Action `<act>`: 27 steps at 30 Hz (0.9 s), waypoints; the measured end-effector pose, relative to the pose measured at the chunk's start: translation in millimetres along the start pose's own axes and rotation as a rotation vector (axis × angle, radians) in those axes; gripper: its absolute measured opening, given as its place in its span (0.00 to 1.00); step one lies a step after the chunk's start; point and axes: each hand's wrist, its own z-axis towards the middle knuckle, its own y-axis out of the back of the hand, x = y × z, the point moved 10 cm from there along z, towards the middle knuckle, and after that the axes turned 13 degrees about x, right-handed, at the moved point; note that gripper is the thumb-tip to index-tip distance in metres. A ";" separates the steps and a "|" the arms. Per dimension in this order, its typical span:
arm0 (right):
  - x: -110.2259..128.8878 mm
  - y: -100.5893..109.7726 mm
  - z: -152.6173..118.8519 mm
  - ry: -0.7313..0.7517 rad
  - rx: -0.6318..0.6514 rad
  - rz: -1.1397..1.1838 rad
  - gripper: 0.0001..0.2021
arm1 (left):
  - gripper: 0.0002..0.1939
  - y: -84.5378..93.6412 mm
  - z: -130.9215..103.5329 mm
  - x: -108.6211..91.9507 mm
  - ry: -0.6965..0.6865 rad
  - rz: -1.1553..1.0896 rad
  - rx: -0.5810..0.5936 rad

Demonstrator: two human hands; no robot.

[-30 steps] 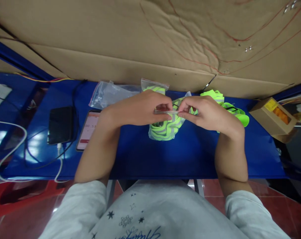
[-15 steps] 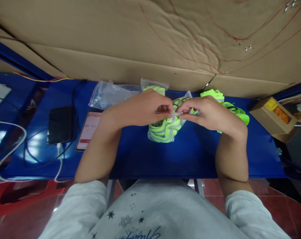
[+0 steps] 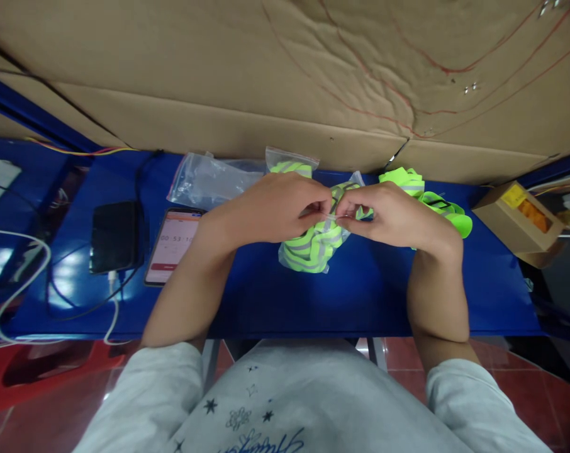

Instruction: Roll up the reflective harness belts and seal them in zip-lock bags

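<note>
A clear plastic bag (image 3: 311,248) stuffed with neon-green reflective straps rests on the blue table (image 3: 285,296). My left hand (image 3: 280,204) and my right hand (image 3: 384,214) meet above it, both pinching the bag's top strip between thumbs and fingers. The fingertips almost touch each other at the middle of the strip. Part of the bag is hidden under my hands.
Behind my hands lie another filled bag (image 3: 292,165), empty clear bags (image 3: 204,179) and loose green straps (image 3: 431,198). A phone with a timer screen (image 3: 174,245), a black power bank (image 3: 115,236) with cables sit left. A small cardboard box (image 3: 518,220) stands right, cardboard wall (image 3: 285,82) behind.
My two hands have drawn closer along the bag's top strip, so the visible strip between them has shrunk. The bag has shifted slightly toward me.
</note>
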 end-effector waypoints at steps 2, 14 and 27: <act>-0.7 0.0 0.4 0.003 -0.005 0.007 0.03 | 0.07 -0.7 0.0 -0.2 -0.032 -0.019 0.014; 11.7 -2.8 4.9 0.125 -0.028 -0.053 0.06 | 0.08 -0.9 1.1 -0.5 -0.052 -0.008 0.006; 3.7 -1.9 5.6 0.071 -0.041 0.018 0.02 | 0.05 5.6 -5.9 6.6 -0.025 -0.057 0.011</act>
